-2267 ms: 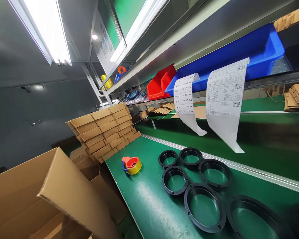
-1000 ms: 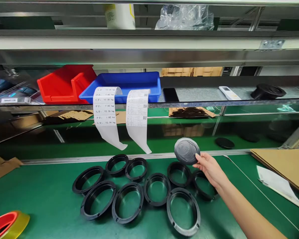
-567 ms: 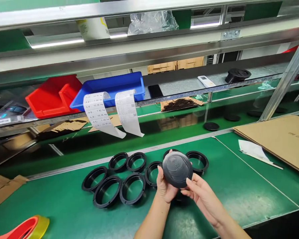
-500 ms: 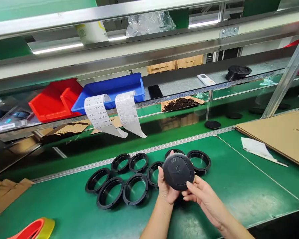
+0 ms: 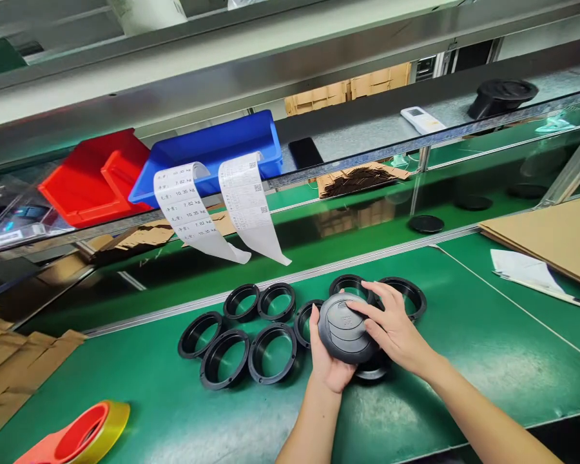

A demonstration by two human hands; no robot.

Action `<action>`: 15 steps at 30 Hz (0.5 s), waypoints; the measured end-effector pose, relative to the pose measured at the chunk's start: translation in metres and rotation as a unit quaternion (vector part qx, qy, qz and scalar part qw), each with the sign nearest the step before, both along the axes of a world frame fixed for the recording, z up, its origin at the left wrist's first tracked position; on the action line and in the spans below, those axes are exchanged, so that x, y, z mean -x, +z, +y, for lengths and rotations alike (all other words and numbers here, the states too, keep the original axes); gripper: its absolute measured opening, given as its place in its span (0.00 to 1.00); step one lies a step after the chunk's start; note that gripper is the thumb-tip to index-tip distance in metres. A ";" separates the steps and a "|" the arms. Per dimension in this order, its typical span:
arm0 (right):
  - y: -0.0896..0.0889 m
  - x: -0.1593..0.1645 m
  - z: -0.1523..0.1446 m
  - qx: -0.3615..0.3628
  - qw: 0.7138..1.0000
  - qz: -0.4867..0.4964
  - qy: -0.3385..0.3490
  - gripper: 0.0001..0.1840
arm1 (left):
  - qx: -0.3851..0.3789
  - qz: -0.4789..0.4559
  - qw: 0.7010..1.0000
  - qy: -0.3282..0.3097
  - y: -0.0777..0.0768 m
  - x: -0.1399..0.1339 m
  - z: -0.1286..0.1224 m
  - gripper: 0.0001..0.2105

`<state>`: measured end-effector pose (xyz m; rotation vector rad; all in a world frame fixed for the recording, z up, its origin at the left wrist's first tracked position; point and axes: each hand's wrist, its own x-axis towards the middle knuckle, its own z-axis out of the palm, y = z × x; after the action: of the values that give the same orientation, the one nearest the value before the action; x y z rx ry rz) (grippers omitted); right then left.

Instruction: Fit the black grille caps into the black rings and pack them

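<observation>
My left hand [image 5: 332, 364] is wrapped round a round black air vent [image 5: 344, 330] from below, its thumb along the left rim. The vent's domed face, with a curved flap and a small moulded mark, is turned up toward me. Over its upper right part lies my right hand [image 5: 391, 322], fingers apart, one fingertip touching the face. Several black rings [image 5: 272, 354] lie on the green table to the left of my hands. Another black ring [image 5: 410, 298] sits behind my right hand. A dark round part [image 5: 373, 370] shows partly beneath the vent.
A tape dispenser [image 5: 94, 430] lies front left, near folded cardboard [image 5: 14, 374]. Above, a shelf carries a red bin [image 5: 94, 177], a blue bin [image 5: 212, 145], a phone [image 5: 305, 153] and a black part [image 5: 502, 96]. Printed label strips [image 5: 254, 209] hang from it. Cardboard [image 5: 551, 235] lies right.
My right hand has moved from the vent's lower right rim up onto its face, fingers spreading. The vent has tilted in my left hand. The view has shifted.
</observation>
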<state>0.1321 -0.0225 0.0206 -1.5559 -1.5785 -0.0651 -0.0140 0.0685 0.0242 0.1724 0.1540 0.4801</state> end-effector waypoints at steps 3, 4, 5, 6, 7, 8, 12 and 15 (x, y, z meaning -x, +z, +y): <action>-0.002 0.000 0.005 0.012 1.000 -0.006 0.009 0.25 | -0.017 0.003 1.000 0.007 0.002 0.001 0.001 0.30; -0.002 0.000 0.005 0.009 1.000 -0.008 0.015 0.26 | -0.026 0.002 1.000 0.007 0.002 0.002 0.001 0.29; -0.002 -0.001 0.006 0.006 1.000 -0.006 0.024 0.26 | -0.037 0.001 0.999 0.005 0.002 0.002 0.001 0.29; -0.002 -0.001 0.006 0.004 0.999 -0.001 0.038 0.27 | -0.049 0.000 0.999 0.000 0.002 0.002 0.000 0.28; -0.001 -0.001 0.006 0.002 0.999 0.011 0.053 0.28 | -0.060 -0.002 0.998 -0.006 0.002 0.002 0.000 0.28; -0.001 -0.001 0.006 0.002 0.997 0.030 0.069 0.28 | -0.070 -0.004 0.997 -0.012 0.001 0.002 0.000 0.27; 0.002 -0.002 0.003 -0.008 0.981 0.158 0.111 0.29 | -0.078 -0.016 0.995 -0.058 -0.001 0.004 0.003 0.31; 0.002 -0.001 0.000 -0.019 0.970 0.220 0.105 0.26 | -0.063 -0.007 0.995 -0.072 -0.002 0.006 0.006 0.33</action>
<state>0.1331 -0.0229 0.0229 -1.2573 -1.3645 0.3436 -0.0198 0.0747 0.0224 0.3016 0.0968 0.3465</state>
